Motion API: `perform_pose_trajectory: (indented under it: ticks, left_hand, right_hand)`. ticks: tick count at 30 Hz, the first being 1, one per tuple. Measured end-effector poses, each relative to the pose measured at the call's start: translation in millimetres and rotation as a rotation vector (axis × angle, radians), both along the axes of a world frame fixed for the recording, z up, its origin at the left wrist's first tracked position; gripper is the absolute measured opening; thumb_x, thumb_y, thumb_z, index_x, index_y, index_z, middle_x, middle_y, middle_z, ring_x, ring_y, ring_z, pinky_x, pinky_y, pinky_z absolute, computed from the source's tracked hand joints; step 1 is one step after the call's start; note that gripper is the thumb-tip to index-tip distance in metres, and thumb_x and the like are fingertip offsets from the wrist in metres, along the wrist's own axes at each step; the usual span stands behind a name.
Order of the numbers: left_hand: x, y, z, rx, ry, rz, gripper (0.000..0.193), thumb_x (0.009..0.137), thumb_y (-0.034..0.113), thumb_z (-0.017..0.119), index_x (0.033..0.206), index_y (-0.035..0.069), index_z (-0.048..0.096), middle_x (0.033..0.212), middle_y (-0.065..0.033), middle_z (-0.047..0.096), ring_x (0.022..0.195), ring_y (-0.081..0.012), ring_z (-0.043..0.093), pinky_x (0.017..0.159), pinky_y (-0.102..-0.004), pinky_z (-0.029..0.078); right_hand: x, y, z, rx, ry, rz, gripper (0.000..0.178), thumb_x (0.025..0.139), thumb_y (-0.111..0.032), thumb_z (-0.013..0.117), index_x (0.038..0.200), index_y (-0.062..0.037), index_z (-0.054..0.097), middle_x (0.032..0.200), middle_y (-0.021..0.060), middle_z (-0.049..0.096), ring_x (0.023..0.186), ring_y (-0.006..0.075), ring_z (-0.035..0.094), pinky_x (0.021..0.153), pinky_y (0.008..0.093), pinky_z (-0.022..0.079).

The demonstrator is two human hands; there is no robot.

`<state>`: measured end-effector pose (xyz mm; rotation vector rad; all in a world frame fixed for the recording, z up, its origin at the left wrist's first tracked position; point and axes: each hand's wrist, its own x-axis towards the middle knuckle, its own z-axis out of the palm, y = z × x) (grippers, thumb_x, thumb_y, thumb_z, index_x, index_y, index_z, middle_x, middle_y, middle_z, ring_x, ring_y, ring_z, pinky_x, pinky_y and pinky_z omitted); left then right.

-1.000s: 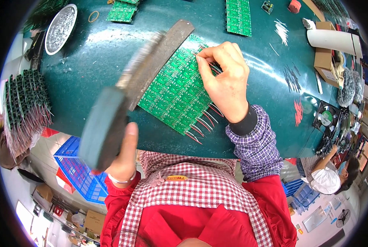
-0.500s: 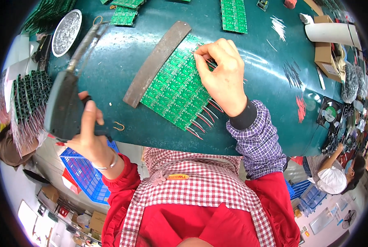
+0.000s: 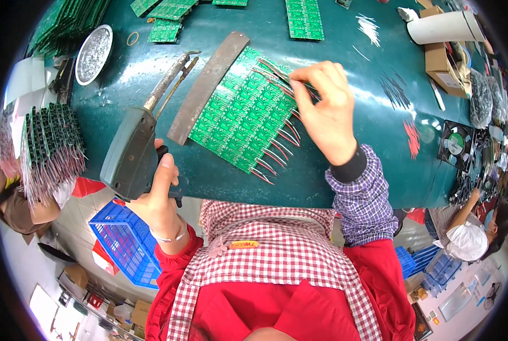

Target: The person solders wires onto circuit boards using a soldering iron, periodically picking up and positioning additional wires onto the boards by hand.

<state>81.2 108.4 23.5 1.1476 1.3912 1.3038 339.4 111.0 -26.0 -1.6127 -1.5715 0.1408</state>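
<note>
My left hand is wrapped round the grip of a dark green soldering gun, a finger at its trigger. The gun's metal tip points up and away, left of the bar and off the board. A green circuit board panel lies tilted on the table, with a curved brown metal bar along its left edge. Red and white wires stick out along its right edge. Over the upper right edge my right hand is closed in a pinch on thin wires; its fingertips partly hide them.
A round dish of shiny bits stands at far left, near stacked green boards. White wires, black wires and red wires lie in piles to the right. A small fan stands at the right edge.
The soldering gun has swung right and nearer, its tip moving closer to the bar. My right hand has drawn back rightward from the board, and wires now stretch toward its fingertips.
</note>
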Motion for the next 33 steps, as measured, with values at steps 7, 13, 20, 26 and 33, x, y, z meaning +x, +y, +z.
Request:
perform_pose_trajectory:
  ticks: [7,13,20,26,33]
  left_hand:
    - [-1.7,-3.0,-4.0,-0.015,-0.030,-0.003,0.042,0.077,-0.007,0.065,0.117,-0.007,0.056,0.100,-0.0180,0.065,0.055,-0.0116,0.052,0.045,-0.0215,0.038]
    - [-1.7,-0.1,-10.2,-0.006,-0.030,-0.021,0.040,0.078,-0.007,0.065,0.116,-0.006,0.057,0.100,-0.0175,0.066,0.054,-0.0109,0.051,0.044,-0.0212,0.036]
    - [2.9,-2.7,-10.2,0.020,-0.030,-0.043,0.040,0.078,-0.007,0.065,0.117,-0.007,0.057,0.101,-0.0175,0.066,0.053,-0.0111,0.051,0.044,-0.0216,0.036]
    - [0.5,-9.4,-4.9,0.010,-0.017,-0.023,0.040,0.078,-0.006,0.066,0.116,-0.007,0.057,0.099,-0.0165,0.066,0.054,-0.0112,0.051,0.044,-0.0218,0.037]
    - [-8.1,-9.2,-5.4,-0.006,-0.017,0.018,0.038,0.078,-0.007,0.064,0.116,-0.007,0.057,0.100,-0.0164,0.065,0.054,-0.0114,0.052,0.046,-0.0220,0.039]
  right_hand:
    - [61.0,-53.0,4.5,-0.102,0.053,-0.280,0.009,0.074,0.003,0.069,0.082,-0.0023,0.066,0.081,0.0086,0.062,0.078,0.0237,0.059,0.070,0.0338,0.048]
    - [114.6,-80.8,0.1,-0.091,0.028,-0.516,0.008,0.076,0.000,0.071,0.082,-0.0014,0.067,0.080,0.0094,0.062,0.075,0.0218,0.061,0.070,0.0330,0.049]
    - [147.5,-42.8,-0.4,-0.043,-0.123,-0.400,0.004,0.078,-0.008,0.070,0.081,-0.0062,0.068,0.079,0.0072,0.062,0.077,0.0250,0.057,0.070,0.0351,0.048]
    - [164.7,31.9,-21.5,-0.064,-0.325,-0.296,0.011,0.078,-0.015,0.072,0.085,-0.0078,0.068,0.087,0.0098,0.061,0.087,0.0293,0.056,0.078,0.0398,0.047]
    - [177.3,55.3,-34.9,-0.194,-0.516,-0.293,0.012,0.083,-0.017,0.067,0.088,-0.0066,0.065,0.090,0.0118,0.061,0.093,0.0320,0.058,0.080,0.0423,0.049]
